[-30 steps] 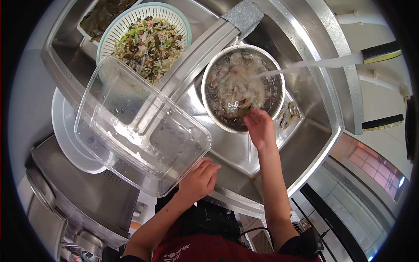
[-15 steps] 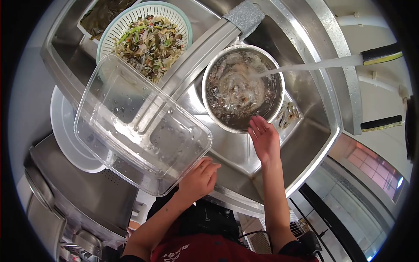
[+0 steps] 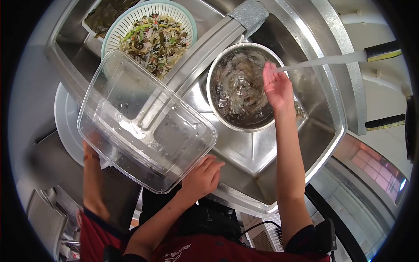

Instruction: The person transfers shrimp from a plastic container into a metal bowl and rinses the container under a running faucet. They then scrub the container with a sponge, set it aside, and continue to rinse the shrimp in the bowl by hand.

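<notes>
My right hand (image 3: 278, 89) is open, fingers extended at the water stream (image 3: 323, 63), over the right rim of a round metal bowl (image 3: 214, 107). Water swirls in the bowl around pale, brownish pieces I cannot identify. My left hand (image 3: 203, 177) has curled fingers against the lower right edge of a clear plastic container (image 3: 131, 118). Water drops cling to this rectangular container, which lies across the sink divider (image 3: 209, 50). Part of the left hand's grip is hidden.
A colander (image 3: 107, 41) of chopped mixed vegetables stands in the left basin, beside a tray (image 3: 87, 26) of dark contents. Another person's arm (image 3: 92, 174) reaches toward a white basin (image 3: 65, 118). Small pieces (image 3: 299, 110) lie in the right basin, partly behind my forearm.
My right hand has risen from the bowl's lower rim into the water stream. Another person's arm has come in at left. My left hand stays at the container's edge.
</notes>
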`<action>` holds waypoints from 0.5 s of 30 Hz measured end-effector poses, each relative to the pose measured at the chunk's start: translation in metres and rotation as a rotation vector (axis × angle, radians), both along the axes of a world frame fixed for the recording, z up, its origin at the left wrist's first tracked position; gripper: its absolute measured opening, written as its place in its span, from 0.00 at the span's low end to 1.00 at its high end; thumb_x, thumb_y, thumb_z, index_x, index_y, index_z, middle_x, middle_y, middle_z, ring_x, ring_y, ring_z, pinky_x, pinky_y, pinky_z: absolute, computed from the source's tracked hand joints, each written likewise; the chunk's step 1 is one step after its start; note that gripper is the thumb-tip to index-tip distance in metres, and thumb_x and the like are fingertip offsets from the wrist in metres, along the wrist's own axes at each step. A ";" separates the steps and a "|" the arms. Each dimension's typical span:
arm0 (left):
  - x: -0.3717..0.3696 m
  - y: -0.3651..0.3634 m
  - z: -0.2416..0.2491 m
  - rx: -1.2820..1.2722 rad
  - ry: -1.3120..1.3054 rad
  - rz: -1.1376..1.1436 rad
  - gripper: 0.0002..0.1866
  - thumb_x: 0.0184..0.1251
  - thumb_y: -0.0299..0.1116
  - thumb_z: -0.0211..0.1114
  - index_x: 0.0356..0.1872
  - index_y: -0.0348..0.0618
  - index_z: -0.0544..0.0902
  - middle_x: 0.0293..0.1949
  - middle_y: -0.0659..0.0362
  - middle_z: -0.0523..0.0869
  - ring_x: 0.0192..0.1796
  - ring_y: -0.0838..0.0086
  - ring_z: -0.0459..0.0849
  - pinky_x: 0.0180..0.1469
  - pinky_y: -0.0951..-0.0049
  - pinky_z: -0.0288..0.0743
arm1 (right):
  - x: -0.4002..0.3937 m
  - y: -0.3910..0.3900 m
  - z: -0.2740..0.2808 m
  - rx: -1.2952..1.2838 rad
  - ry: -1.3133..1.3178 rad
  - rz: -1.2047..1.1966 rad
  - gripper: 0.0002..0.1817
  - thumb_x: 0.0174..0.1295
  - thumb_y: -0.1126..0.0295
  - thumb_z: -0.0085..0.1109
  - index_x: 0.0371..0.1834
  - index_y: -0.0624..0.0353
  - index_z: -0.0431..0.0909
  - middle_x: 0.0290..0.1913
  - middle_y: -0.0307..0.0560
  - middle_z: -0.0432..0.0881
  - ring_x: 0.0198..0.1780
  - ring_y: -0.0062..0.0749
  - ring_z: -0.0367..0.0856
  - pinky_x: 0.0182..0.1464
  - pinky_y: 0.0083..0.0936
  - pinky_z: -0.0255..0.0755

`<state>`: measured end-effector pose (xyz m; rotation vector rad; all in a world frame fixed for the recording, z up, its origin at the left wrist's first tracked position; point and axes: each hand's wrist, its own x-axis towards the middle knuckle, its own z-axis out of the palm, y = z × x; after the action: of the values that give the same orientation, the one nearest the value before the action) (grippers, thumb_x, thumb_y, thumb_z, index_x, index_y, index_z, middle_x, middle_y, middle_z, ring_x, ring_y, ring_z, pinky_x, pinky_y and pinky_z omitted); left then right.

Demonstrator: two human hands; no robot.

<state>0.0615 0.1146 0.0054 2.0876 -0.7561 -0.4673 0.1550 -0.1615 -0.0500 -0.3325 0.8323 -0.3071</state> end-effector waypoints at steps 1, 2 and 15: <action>0.000 -0.001 0.000 -0.012 -0.004 0.024 0.09 0.42 0.22 0.56 0.29 0.42 0.77 0.27 0.57 0.78 0.36 0.67 0.77 0.36 0.72 0.71 | 0.004 0.000 0.001 -0.029 0.023 -0.016 0.15 0.60 0.72 0.35 0.45 0.73 0.62 0.44 0.58 0.70 0.47 0.40 0.72 0.52 0.31 0.68; 0.000 0.000 0.000 -0.012 -0.003 0.028 0.09 0.42 0.22 0.56 0.29 0.42 0.77 0.27 0.57 0.78 0.36 0.67 0.77 0.36 0.72 0.71 | 0.006 0.001 0.002 -0.011 0.029 -0.039 0.16 0.61 0.71 0.34 0.46 0.74 0.60 0.44 0.57 0.70 0.48 0.41 0.71 0.52 0.32 0.68; -0.002 0.001 -0.005 0.058 0.010 0.023 0.10 0.43 0.25 0.58 0.31 0.45 0.76 0.31 0.57 0.77 0.36 0.68 0.76 0.37 0.70 0.70 | -0.082 0.001 -0.015 -0.183 0.331 0.159 0.11 0.53 0.73 0.50 0.39 0.62 0.68 0.34 0.43 0.74 0.34 0.25 0.72 0.39 0.18 0.67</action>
<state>0.0594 0.1154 0.0000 2.1440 -0.7192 -0.4917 0.0726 -0.1600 -0.0647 -0.6287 1.0986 -0.1815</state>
